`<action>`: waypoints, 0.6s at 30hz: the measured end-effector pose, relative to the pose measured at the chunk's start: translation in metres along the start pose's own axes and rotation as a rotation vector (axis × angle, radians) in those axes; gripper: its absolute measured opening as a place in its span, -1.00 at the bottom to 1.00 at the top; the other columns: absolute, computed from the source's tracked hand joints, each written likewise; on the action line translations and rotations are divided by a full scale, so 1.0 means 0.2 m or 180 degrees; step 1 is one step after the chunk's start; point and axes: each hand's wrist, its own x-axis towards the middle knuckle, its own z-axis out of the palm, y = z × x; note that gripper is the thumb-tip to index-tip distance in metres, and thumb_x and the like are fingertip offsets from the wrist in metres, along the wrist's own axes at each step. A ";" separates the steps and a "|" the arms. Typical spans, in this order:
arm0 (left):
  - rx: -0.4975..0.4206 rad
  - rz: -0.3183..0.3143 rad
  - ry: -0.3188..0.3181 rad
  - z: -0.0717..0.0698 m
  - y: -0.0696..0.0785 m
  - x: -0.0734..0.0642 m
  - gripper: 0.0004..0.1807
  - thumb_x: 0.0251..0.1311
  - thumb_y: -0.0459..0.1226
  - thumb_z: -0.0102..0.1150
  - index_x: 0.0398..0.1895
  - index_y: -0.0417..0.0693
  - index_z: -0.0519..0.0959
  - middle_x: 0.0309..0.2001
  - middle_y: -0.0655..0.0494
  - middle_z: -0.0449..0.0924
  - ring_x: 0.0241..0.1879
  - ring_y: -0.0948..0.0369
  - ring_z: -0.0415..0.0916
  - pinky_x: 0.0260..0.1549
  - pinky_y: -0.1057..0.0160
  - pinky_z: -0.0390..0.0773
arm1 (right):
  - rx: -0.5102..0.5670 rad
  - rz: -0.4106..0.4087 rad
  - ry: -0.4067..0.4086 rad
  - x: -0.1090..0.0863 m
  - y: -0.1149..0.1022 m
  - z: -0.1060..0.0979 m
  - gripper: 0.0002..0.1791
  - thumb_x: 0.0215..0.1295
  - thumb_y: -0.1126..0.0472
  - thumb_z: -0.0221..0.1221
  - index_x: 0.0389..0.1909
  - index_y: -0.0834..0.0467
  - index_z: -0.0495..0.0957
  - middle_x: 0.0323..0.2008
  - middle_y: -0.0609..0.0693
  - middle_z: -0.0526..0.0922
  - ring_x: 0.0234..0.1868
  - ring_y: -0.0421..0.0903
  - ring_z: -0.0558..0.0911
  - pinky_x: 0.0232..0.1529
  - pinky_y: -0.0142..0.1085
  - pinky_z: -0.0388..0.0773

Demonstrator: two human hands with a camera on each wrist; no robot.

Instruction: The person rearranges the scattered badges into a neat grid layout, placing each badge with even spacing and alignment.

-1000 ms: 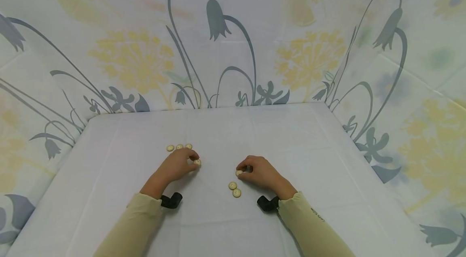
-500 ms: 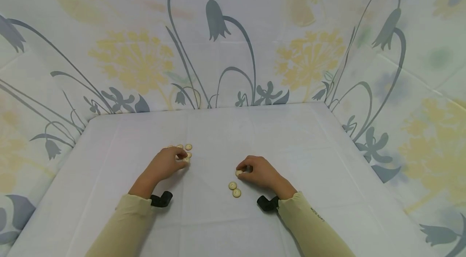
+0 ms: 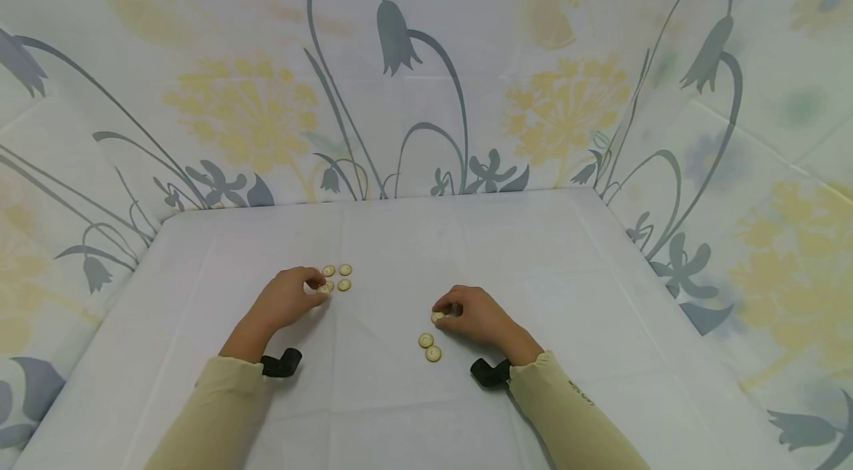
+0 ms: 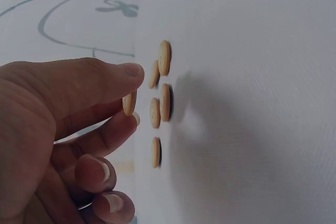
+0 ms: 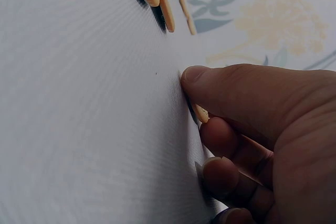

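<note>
My left hand (image 3: pixel 286 297) pinches a small round cookie (image 4: pixel 128 103) between thumb and finger, just above the table. By its fingertips, pale cookies lie in two short rows, among them one at the back (image 3: pixel 345 270) and one in front (image 3: pixel 343 285). In the left wrist view several cookies (image 4: pixel 165 102) lie flat, apart from the held one. My right hand (image 3: pixel 478 316) pinches another cookie (image 5: pixel 200 114) low at the table surface, with its thumb along the cloth. Two more cookies, a nearer one (image 3: pixel 433 354) and a farther one (image 3: pixel 426 340), lie together left of the right hand.
A white cloth covers the table (image 3: pixel 393 396). Floral fabric walls (image 3: pixel 413 100) stand along its back and sides. Black wrist cameras sit by the left cuff (image 3: pixel 283 363) and the right cuff (image 3: pixel 489 372).
My left hand has moved left, from right of the rows to their left part, leaving cookies uncovered in the front row and covering the leftmost back one. The right hand has stayed still.
</note>
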 end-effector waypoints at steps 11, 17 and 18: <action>0.0061 -0.0224 -0.0018 0.00 -0.05 0.00 -0.67 0.20 -0.17 0.23 -0.04 -0.17 0.60 -0.09 -0.09 0.62 -0.12 0.03 0.53 -0.13 -0.01 0.50 | 0.0015 -0.0003 0.0004 0.00 0.00 0.00 -0.79 0.16 0.08 0.34 -0.16 -0.06 0.70 -0.28 -0.29 0.61 -0.33 -0.30 0.47 -0.24 -0.39 0.44; 0.0069 -0.0296 -0.0061 0.00 -0.07 0.01 -0.67 0.22 -0.17 0.21 -0.03 -0.19 0.59 -0.07 -0.10 0.61 -0.14 0.04 0.52 -0.15 0.00 0.50 | -0.0004 0.0031 -0.0018 0.00 0.00 0.00 -0.78 0.16 0.08 0.34 -0.15 -0.06 0.70 -0.27 -0.29 0.61 -0.31 -0.30 0.47 -0.22 -0.38 0.43; 0.0074 -0.0300 -0.0068 0.00 -0.07 0.01 -0.67 0.22 -0.18 0.21 -0.03 -0.19 0.59 -0.07 -0.10 0.61 -0.14 0.04 0.52 -0.15 0.00 0.50 | -0.0001 0.0034 -0.0022 0.00 0.00 0.00 -0.78 0.16 0.08 0.34 -0.15 -0.06 0.70 -0.27 -0.28 0.61 -0.31 -0.30 0.47 -0.22 -0.38 0.43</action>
